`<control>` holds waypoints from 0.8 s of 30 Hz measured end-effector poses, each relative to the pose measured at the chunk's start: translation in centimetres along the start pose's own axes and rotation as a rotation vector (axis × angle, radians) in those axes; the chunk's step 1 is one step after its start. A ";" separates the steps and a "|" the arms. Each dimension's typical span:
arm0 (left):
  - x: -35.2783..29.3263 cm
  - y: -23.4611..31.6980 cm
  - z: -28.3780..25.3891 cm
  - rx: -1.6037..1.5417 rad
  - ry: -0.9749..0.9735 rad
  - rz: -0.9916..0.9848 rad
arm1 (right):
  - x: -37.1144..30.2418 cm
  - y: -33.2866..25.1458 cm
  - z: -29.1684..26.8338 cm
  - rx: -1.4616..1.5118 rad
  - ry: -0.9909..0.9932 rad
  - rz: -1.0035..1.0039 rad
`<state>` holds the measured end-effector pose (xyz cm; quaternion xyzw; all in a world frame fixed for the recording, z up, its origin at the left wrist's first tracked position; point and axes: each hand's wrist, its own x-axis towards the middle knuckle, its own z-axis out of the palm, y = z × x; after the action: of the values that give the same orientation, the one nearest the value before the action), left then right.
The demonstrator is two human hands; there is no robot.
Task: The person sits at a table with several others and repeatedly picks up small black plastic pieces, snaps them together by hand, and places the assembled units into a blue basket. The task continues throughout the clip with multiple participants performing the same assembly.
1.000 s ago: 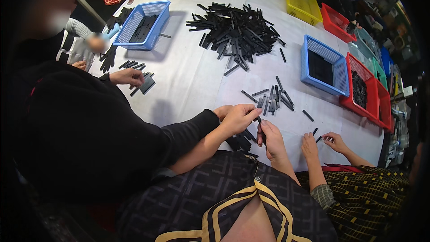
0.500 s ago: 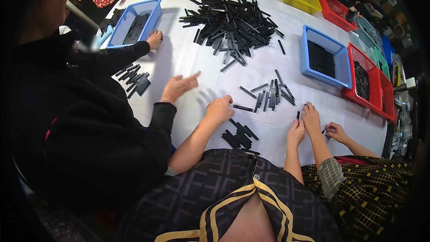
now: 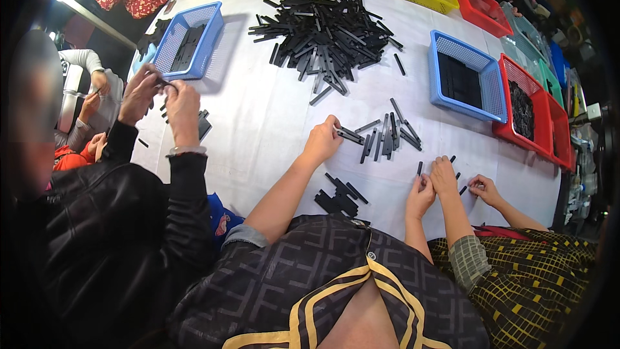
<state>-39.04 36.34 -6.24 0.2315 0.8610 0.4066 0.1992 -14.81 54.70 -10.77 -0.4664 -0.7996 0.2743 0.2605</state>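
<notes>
Pinching dark strip (image 3: 351, 136) beside loose strips (image 3: 388, 142) with nearly closed left hand (image 3: 321, 142); holding black piece (image 3: 420, 168) in curled right hand (image 3: 420, 196); risking knocking loose strips askew if swinging pinched one sideways.

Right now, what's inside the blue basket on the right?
Black pieces lie flat inside the blue basket. Anything beneath the top ones is covered, so I can't tell how many there are.
</notes>
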 end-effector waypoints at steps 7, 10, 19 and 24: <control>2.6 -1.6 -2.1 0.077 0.216 -0.076 | -0.2 0.3 0.7 0.049 0.087 -0.053; 4.7 -1.9 -2.9 0.328 0.438 -0.124 | -0.2 0.0 0.1 0.045 0.086 -0.042; 3.6 -0.1 -0.8 0.167 0.052 0.207 | -0.3 -0.8 -0.3 0.069 0.152 -0.109; 1.0 0.4 0.5 0.159 -0.024 0.380 | -0.4 -1.0 -0.2 0.167 0.154 -0.064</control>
<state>-39.47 37.39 -6.39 0.4095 0.8289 0.3648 0.1105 -15.08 53.97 -10.04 -0.4369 -0.7661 0.2947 0.3679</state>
